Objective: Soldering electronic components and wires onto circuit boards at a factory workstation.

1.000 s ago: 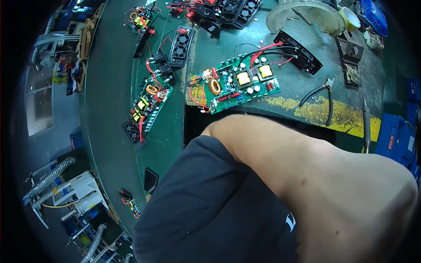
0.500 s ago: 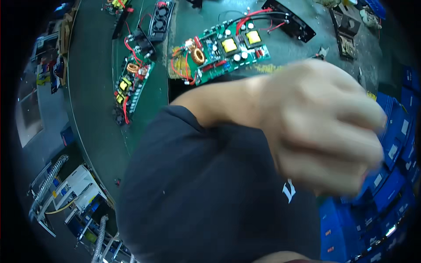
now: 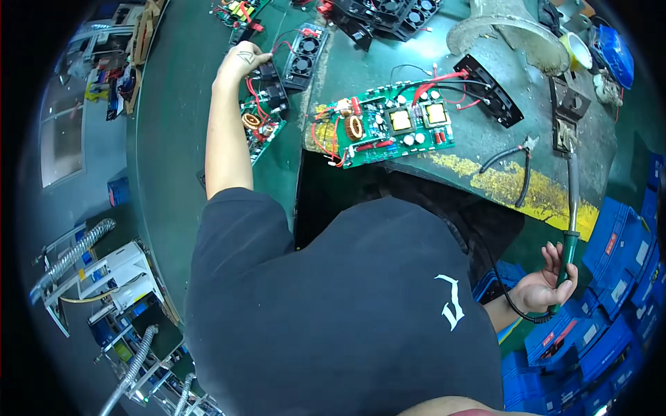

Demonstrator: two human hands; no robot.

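My left hand [image 3: 239,62] reaches to the far left bench, fingers curled down with the thumb against a black panel [image 3: 274,90] that is wired to a partly hidden circuit board [image 3: 260,135]. What its fingertips pinch is hidden. At the right, my right hand [image 3: 544,288] is wrapped around the green handle of a soldering iron [image 3: 570,243]. The iron's tip points away, at a dirty metal holder [image 3: 565,132] near the bench edge. Between the hands lies a green circuit board [image 3: 395,128] with red and black wires running to a black end panel [image 3: 489,90].
Pliers with black handles [image 3: 520,156] lie open near the yellow-painted bench edge [image 3: 548,197]. A twin-fan panel [image 3: 305,59] sits beside my left hand, with more fans [image 3: 409,14] behind. A grey funnel-shaped hood [image 3: 510,35] stands at the back. Blue bins [image 3: 617,243] are stacked at right.
My left hand has swung from close before the camera at the right over to the far left bench. My right hand and the soldering iron, hidden before, now show.
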